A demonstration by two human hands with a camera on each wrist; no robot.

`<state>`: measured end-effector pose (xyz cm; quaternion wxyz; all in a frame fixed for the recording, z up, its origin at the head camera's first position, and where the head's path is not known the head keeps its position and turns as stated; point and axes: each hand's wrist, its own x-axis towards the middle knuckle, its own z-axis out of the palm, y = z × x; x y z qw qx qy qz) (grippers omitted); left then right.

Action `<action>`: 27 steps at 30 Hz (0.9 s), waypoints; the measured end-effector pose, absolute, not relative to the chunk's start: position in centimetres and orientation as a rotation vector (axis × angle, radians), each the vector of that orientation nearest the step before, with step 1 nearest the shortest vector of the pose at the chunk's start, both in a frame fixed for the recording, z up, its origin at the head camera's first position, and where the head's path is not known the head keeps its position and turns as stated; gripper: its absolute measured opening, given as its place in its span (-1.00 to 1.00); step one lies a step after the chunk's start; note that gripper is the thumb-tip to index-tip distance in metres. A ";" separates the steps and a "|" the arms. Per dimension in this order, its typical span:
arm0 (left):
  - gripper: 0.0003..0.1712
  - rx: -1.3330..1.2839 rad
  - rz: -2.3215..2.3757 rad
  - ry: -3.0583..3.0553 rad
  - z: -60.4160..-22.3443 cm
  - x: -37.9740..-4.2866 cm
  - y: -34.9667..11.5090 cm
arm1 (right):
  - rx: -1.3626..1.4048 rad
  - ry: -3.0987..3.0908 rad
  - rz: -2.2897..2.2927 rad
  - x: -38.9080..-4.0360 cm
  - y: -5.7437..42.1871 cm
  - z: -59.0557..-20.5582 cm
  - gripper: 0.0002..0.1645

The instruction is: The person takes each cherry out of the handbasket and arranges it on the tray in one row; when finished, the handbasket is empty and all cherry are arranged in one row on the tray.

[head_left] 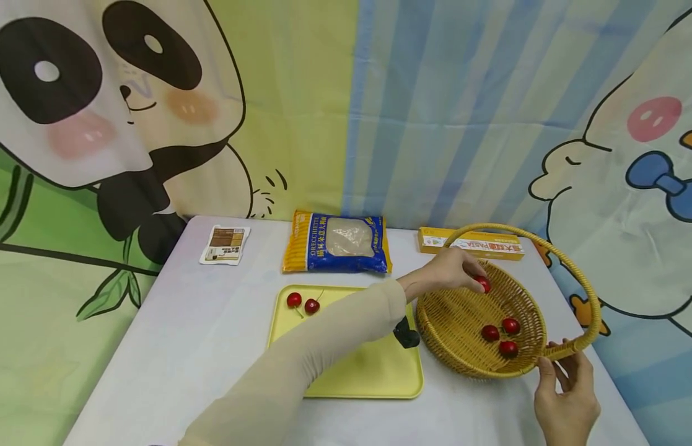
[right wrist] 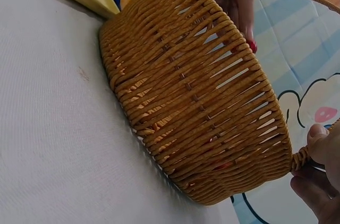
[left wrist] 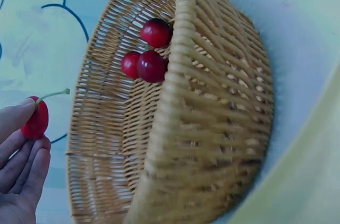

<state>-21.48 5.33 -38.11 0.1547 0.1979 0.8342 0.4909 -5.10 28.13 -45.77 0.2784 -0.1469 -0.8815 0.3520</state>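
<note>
My left hand (head_left: pixel 456 270) reaches over the far left part of a wicker basket (head_left: pixel 426 328) and pinches a red cherry (head_left: pixel 482 284) between thumb and fingers. The left wrist view shows that cherry (left wrist: pixel 36 120) with a green stem. Three more cherries (head_left: pixel 508 349) lie together in the basket's near right part. At the basket's near right side, my right hand (head_left: pixel 569 393) grips the base of the woven handle (head_left: pixel 588 297). In the right wrist view, the right thumb and fingers (right wrist: pixel 317 144) close round that handle base.
Two cherries (head_left: pixel 311 306) lie on a yellow tray (head_left: pixel 373 387) left of the basket, partly hidden by my left sleeve (head_left: pixel 301 359). Along the back are a small packet (head_left: pixel 225 244), a blue pasta bag (head_left: pixel 346 243) and a yellow pasta box (head_left: pixel 490 244). Behind the table hangs a cartoon curtain (head_left: pixel 301 111).
</note>
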 end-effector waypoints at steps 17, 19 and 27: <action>-0.66 0.526 1.569 2.365 -38.1 -19.6 -3.7 | -0.528 -2.418 0.974 -5.4 28.1 -45.9 -0.31; -0.66 0.489 1.614 2.335 -38.5 -19.3 -5.1 | -0.545 -2.420 0.968 -5.4 28.1 -45.9 -0.32; -0.62 0.337 1.655 2.332 -40.0 -18.0 -10.2 | -0.547 -2.398 0.953 -5.4 27.8 -45.8 -0.35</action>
